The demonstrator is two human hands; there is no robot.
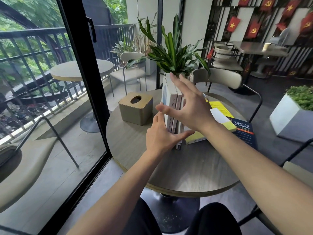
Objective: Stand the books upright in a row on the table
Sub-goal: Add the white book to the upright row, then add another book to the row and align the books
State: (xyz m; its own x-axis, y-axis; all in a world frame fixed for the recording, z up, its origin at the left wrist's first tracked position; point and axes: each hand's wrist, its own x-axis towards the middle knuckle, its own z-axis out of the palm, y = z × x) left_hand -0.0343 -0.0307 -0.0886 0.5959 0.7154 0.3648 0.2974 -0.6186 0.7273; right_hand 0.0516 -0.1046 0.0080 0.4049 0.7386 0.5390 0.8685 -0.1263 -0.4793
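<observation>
Books (173,109) standing unsupported; left hand (159,134) bracing w/ open palm, right hand (189,106) hovering spread, gripping nothing. Row probably toppling if released.

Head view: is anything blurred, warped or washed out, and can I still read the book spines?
Head view: wide-angle bend curves the door frame and railing; daylight is soft, no harsh glare on the table. The right hand is slightly motion-blurred; the left hand is sharper. Upright books: spine print too small. The blue book cover is legible.
</observation>
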